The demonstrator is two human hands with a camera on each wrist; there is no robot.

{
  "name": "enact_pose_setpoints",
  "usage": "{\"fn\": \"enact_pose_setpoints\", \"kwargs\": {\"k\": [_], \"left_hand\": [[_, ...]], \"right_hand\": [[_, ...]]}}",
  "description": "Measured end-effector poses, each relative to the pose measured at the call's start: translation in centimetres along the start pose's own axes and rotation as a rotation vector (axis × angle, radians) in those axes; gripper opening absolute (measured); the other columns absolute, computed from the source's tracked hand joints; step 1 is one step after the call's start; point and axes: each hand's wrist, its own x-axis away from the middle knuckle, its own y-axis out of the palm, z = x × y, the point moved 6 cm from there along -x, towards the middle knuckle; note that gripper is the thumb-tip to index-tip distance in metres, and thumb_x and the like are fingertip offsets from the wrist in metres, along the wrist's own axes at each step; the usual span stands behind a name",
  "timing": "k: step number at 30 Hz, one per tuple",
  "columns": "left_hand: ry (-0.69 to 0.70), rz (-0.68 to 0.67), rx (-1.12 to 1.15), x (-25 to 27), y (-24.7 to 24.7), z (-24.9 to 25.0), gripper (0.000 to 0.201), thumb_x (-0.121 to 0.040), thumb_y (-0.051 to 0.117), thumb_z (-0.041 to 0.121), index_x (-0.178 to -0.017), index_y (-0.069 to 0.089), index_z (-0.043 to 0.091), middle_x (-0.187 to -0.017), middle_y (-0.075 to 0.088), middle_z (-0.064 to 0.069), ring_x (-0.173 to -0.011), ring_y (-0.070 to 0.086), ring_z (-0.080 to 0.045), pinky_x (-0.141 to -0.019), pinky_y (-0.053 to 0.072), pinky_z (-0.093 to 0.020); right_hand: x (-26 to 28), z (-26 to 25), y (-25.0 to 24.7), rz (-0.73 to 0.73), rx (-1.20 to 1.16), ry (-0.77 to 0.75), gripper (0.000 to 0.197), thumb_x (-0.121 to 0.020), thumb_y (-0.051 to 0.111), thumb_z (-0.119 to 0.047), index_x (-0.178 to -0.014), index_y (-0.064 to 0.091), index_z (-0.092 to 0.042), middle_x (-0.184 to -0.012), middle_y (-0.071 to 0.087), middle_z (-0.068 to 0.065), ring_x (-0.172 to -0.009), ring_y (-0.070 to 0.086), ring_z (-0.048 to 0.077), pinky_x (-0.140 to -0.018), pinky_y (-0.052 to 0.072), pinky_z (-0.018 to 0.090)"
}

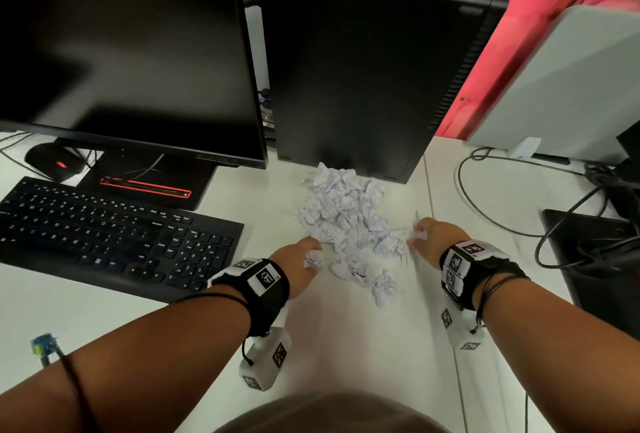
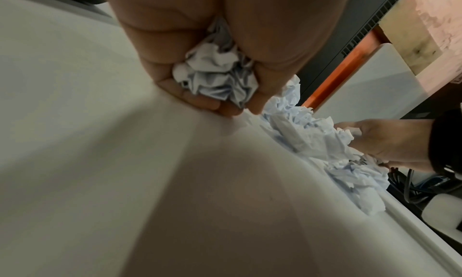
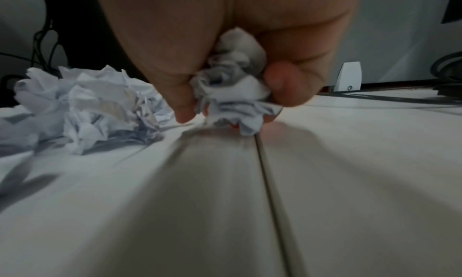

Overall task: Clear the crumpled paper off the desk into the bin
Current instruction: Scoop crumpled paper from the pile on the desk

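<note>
A heap of crumpled white paper (image 1: pixel 343 210) lies on the white desk (image 1: pixel 346 346) in front of the black computer tower. My left hand (image 1: pixel 301 259) is at the heap's near left edge, its fingers curled round a paper ball (image 2: pixel 215 78). My right hand (image 1: pixel 429 238) is at the heap's right edge and grips another crumpled piece (image 3: pixel 232 95) just above the desk. Loose balls (image 1: pixel 382 288) lie between my wrists. More of the heap (image 3: pixel 82 107) shows left of my right hand. No bin is in view.
A black monitor (image 1: pixel 128 51) and black keyboard (image 1: pixel 114 235) stand to the left, with a mouse (image 1: pixel 55 162) behind. The computer tower (image 1: pixel 363 65) rises behind the heap. Cables (image 1: pixel 519 197) and a dark device (image 1: pixel 595 259) lie to the right.
</note>
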Motion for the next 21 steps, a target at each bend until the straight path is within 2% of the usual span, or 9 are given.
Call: {"fn": "enact_pose_setpoints", "kwargs": {"k": [1, 3, 6, 9, 12, 14, 16, 18, 21], "left_hand": [[0.021, -0.028, -0.011, -0.2, 0.3, 0.1, 0.012, -0.091, 0.045, 0.012, -0.097, 0.052, 0.020, -0.086, 0.056, -0.006, -0.083, 0.057, -0.027, -0.069, 0.036, -0.022], [0.034, -0.085, -0.035, -0.3, 0.6, 0.3, 0.019, -0.091, 0.047, 0.014, -0.105, 0.059, 0.012, -0.104, 0.062, -0.011, -0.091, 0.056, -0.023, -0.072, 0.032, -0.017], [0.045, -0.114, -0.054, -0.2, 0.6, 0.5, 0.027, -0.090, 0.049, 0.017, -0.110, 0.061, 0.003, -0.114, 0.061, -0.013, -0.106, 0.057, -0.027, -0.077, 0.031, -0.017], [0.014, -0.023, -0.043, 0.1, -0.1, 0.2, 0.022, -0.090, 0.052, 0.013, -0.111, 0.057, 0.011, -0.110, 0.062, -0.008, -0.100, 0.057, -0.021, -0.076, 0.035, -0.019], [0.005, -0.015, -0.047, 0.8, -0.3, 0.1, 0.033, -0.081, 0.069, 0.031, -0.106, 0.053, 0.019, -0.098, 0.057, 0.001, -0.088, 0.051, -0.015, -0.074, 0.037, -0.021], [-0.019, -0.054, -0.070, 1.1, -0.2, 0.4, 0.046, -0.072, 0.075, 0.044, -0.103, 0.051, 0.020, -0.092, 0.052, 0.006, -0.088, 0.051, -0.015, -0.076, 0.041, -0.025], [-0.023, -0.086, -0.165, 1.0, -0.1, 0.7, 0.050, -0.072, 0.072, 0.053, -0.100, 0.051, 0.017, -0.091, 0.052, 0.004, -0.088, 0.052, -0.017, -0.078, 0.043, -0.027], [0.002, -0.091, -0.303, 0.9, -0.2, 1.1, 0.047, -0.078, 0.061, 0.060, -0.091, 0.049, 0.016, -0.087, 0.051, 0.002, -0.086, 0.051, -0.018, -0.076, 0.041, -0.027], [0.009, -0.014, -0.339, 0.7, -1.1, 1.4, 0.045, -0.087, 0.046, 0.062, -0.086, 0.049, 0.017, -0.083, 0.051, 0.002, -0.082, 0.049, -0.017, -0.073, 0.038, -0.026]], "right_hand": [[0.1, 0.2, 0.0, 0.017, -0.002, 0.017, 0.043, -0.095, 0.047, -0.041, -0.129, 0.047, -0.015, -0.128, 0.056, 0.008, -0.115, 0.054, 0.027, -0.089, 0.042, 0.030], [0.4, 0.7, 0.3, 0.022, 0.005, 0.038, 0.044, -0.092, 0.049, -0.049, -0.118, 0.053, -0.014, -0.120, 0.060, 0.007, -0.109, 0.057, 0.025, -0.080, 0.040, 0.028], [1.0, 1.6, 0.8, 0.010, 0.049, 0.057, 0.044, -0.092, 0.047, -0.051, -0.115, 0.057, -0.015, -0.118, 0.061, 0.006, -0.107, 0.057, 0.023, -0.077, 0.039, 0.026], [2.1, 1.7, 1.2, 0.038, 0.102, 0.040, 0.040, -0.097, 0.041, -0.042, -0.114, 0.058, -0.011, -0.121, 0.055, 0.009, -0.107, 0.057, 0.024, -0.081, 0.044, 0.029], [3.2, 1.7, 1.3, 0.059, 0.085, 0.037, 0.035, -0.098, 0.039, -0.028, -0.121, 0.056, -0.008, -0.127, 0.052, 0.009, -0.113, 0.055, 0.024, -0.089, 0.044, 0.028], [3.6, 2.0, 1.4, 0.035, 0.047, 0.057, 0.030, -0.094, 0.043, -0.020, -0.119, 0.056, -0.011, -0.123, 0.057, 0.007, -0.110, 0.056, 0.023, -0.087, 0.045, 0.027], [4.2, 2.3, 1.4, 0.044, -0.049, 0.072, 0.022, -0.088, 0.047, -0.012, -0.110, 0.050, -0.014, -0.105, 0.060, 0.007, -0.093, 0.058, 0.024, -0.074, 0.045, 0.026], [5.0, 2.1, 1.4, 0.065, -0.180, 0.052, 0.023, -0.084, 0.043, -0.002, -0.101, 0.038, -0.018, -0.084, 0.055, 0.004, -0.072, 0.053, 0.020, -0.062, 0.042, 0.025], [6.6, 0.6, 1.2, 0.097, -0.247, -0.096, 0.036, -0.083, 0.037, 0.004, -0.103, 0.051, -0.023, -0.089, 0.056, 0.002, -0.076, 0.055, 0.022, -0.065, 0.039, 0.023]]}}
